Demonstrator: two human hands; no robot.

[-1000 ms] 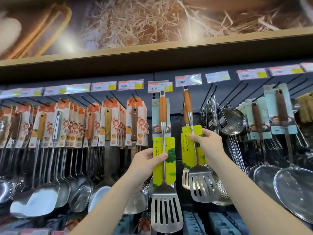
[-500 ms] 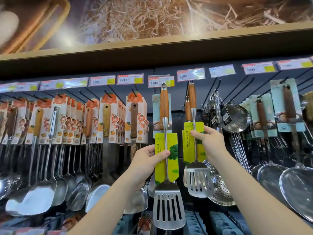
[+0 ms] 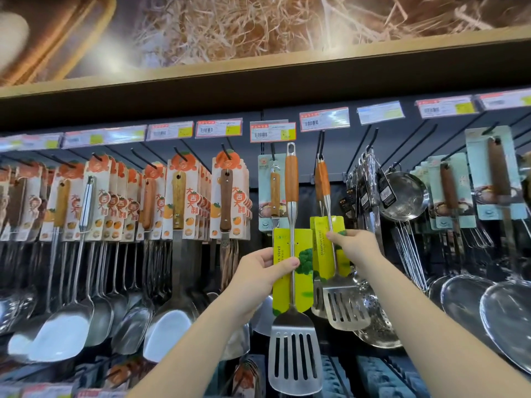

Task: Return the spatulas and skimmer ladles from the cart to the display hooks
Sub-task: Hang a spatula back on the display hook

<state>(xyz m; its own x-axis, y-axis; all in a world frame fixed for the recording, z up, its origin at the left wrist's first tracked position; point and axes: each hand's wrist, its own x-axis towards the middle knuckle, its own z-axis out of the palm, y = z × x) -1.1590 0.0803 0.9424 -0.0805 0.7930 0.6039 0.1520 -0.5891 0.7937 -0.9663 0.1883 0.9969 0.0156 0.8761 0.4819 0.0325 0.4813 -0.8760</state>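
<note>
At display hooks [image 3: 320, 142] | left grip [image 3: 258, 271] pinches slotted spatula [image 3: 294, 357] by yellow card [image 3: 283, 285], loop [image 3: 290, 147] free below price tag [image 3: 272, 132] | right grip [image 3: 356, 248] pinches hung spatula [image 3: 344, 308] card | perforated skimmer [image 3: 376, 323] behind, carded turners [image 3: 178, 196] left

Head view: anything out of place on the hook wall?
Only the slotted spatula in the left hand: its loop is on no hook, and it overlaps a blue-carded utensil. The right hand holds a second spatula, slightly tilted.
</note>
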